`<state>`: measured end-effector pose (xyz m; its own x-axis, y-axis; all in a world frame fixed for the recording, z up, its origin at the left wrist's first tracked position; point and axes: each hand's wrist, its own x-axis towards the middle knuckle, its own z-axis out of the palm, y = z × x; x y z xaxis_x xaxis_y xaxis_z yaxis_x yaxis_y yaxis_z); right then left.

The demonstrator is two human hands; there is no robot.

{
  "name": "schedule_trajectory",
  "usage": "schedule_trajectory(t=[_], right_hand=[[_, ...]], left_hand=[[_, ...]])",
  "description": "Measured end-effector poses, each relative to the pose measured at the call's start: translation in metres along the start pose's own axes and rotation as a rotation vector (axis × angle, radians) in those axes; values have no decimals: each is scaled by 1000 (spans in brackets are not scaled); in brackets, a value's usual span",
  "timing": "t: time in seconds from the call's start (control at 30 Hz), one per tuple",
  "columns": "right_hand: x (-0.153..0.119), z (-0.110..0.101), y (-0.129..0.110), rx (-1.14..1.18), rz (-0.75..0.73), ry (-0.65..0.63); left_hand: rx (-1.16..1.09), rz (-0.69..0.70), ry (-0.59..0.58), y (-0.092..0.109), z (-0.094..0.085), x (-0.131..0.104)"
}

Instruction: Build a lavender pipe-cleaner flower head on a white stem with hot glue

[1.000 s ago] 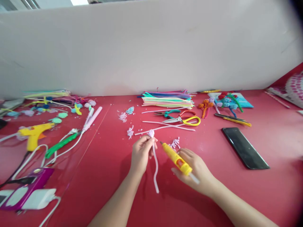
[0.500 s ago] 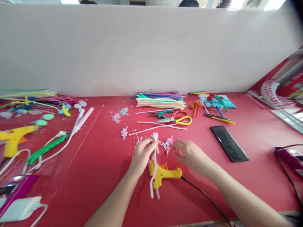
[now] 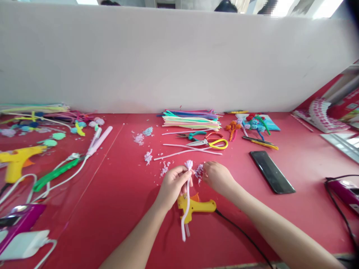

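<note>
Our pale stem [image 3: 183, 224], pinched in our left hand [image 3: 171, 185] above the yellow glue gun [image 3: 203, 206], already bears a tufted head [image 3: 189, 164], while loose clippings [image 3: 199, 171] lie unattached on the red surface [image 3: 120, 194] at our right hand [image 3: 220, 177], whose grip we cannot make out.
</note>
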<state>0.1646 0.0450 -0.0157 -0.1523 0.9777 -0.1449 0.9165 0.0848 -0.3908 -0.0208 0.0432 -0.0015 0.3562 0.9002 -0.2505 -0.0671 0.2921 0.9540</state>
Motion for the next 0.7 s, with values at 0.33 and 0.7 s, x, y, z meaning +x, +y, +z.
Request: schedule_trajectory(t=[0.33, 0.7], right_hand=[[-5, -57, -29, 526, -171, 168], [-6, -47, -28, 713, -162, 99]], left_hand=[[-74, -66, 9, 1, 2, 2], [80, -54, 46, 3, 6, -2]])
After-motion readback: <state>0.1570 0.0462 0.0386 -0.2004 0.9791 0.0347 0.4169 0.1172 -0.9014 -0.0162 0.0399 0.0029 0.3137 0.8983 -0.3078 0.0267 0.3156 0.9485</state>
